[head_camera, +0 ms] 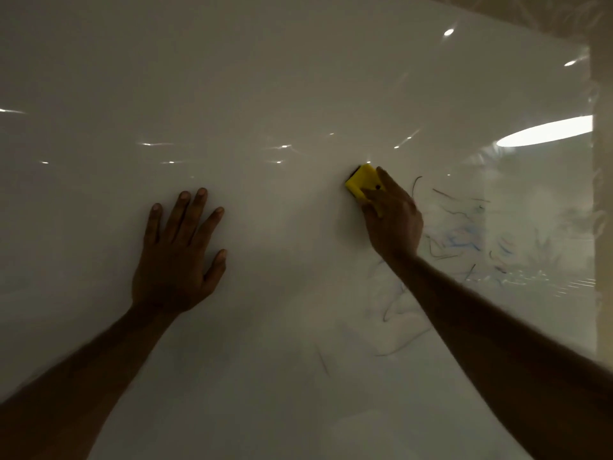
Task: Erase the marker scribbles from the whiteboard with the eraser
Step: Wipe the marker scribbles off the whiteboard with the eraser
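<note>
A glossy whiteboard (265,78) fills almost the whole view. My right hand (393,220) presses a yellow eraser (361,182) with a dark underside against the board, right of centre. Faint black and blue marker scribbles (464,240) lie to the right of and below that hand, partly smeared, and some are hidden by my right forearm. My left hand (179,250) rests flat on the board to the left, fingers spread, holding nothing.
The board's right edge (592,194) runs down the far right, with a patterned wall (602,94) beyond it. Reflections of ceiling lights (547,131) glare on the board's surface.
</note>
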`<state>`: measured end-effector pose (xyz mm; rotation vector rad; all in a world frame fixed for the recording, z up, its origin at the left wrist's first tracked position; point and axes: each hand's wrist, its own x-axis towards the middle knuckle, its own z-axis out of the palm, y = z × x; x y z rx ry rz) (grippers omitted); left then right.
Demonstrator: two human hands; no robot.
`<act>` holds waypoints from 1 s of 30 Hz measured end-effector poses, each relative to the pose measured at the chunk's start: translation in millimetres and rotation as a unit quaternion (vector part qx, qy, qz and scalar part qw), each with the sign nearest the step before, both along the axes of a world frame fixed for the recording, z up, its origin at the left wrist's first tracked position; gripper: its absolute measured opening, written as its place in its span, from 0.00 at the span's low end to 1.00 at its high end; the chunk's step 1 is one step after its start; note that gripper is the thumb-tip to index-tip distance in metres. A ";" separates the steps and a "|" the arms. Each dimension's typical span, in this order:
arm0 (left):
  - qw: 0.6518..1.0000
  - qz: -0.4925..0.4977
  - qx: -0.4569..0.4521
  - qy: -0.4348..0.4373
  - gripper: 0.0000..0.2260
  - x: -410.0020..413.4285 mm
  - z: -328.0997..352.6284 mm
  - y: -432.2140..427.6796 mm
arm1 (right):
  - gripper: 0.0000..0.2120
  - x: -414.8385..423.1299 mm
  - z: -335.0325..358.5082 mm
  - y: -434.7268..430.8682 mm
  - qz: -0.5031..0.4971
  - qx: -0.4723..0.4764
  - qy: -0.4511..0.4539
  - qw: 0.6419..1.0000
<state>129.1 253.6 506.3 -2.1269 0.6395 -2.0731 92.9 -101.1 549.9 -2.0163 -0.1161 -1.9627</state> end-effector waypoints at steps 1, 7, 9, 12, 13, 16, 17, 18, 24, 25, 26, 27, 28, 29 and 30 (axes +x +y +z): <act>1.000 -0.001 0.000 0.000 0.30 -0.3 0.0 0.2 | 0.10 0.7 -9.5 9.8 0.001 0.009 -0.012 1.000; 1.000 -0.002 0.000 0.000 0.29 1.0 -1.1 0.9 | 0.12 -7.3 -156.4 62.0 0.061 -0.167 -0.022 0.984; 1.000 0.001 0.003 0.001 0.30 1.4 0.7 1.4 | 0.11 -13.5 -208.6 61.7 0.084 -0.263 0.021 0.961; 1.000 0.003 0.001 0.005 0.30 1.4 0.9 2.2 | 0.10 -16.3 -230.5 38.4 0.098 -0.307 0.071 0.944; 1.000 0.004 0.001 0.006 0.30 1.1 0.8 2.2 | 0.09 -14.8 -220.4 28.1 0.092 -0.300 0.070 0.947; 1.000 0.002 0.000 0.009 0.30 0.3 -0.5 0.5 | 0.12 -10.3 -157.5 3.5 0.044 -0.154 0.048 0.986; 1.000 0.001 -0.001 0.008 0.30 0.1 -0.4 0.3 | 0.14 -10.0 -129.3 -1.1 0.026 -0.074 0.039 0.996; 1.000 0.000 -0.002 0.006 0.30 -0.3 -0.4 0.0 | 0.16 -9.5 -102.5 -5.1 0.021 -0.004 0.032 0.999; 1.000 -0.002 -0.007 0.005 0.30 0.0 0.0 0.2 | 0.10 -4.2 -92.5 23.7 0.025 0.037 0.001 0.999; 1.000 -0.002 -0.006 0.005 0.30 0.0 0.2 0.1 | 0.10 -2.2 -116.2 35.8 0.031 0.014 0.005 0.999; 1.000 -0.003 -0.005 0.006 0.30 -0.1 -0.1 -0.1 | 0.11 -1.5 -145.4 48.2 0.045 -0.008 0.014 0.999; 1.000 -0.003 -0.004 0.008 0.30 -0.1 0.3 0.1 | 0.12 -2.2 -175.8 59.8 0.062 -0.034 0.025 0.997; 1.000 -0.002 -0.005 0.010 0.30 -0.2 0.0 0.3 | 0.12 -4.8 -208.4 70.6 0.075 -0.064 0.036 0.994; 1.000 -0.003 -0.007 0.012 0.30 -0.5 0.1 0.8 | 0.13 -8.9 -238.9 78.8 0.088 -0.096 0.045 0.991; 1.000 -0.002 -0.007 0.011 0.30 -0.9 0.6 1.3 | 0.13 -12.3 -265.4 83.6 0.101 -0.121 0.057 0.986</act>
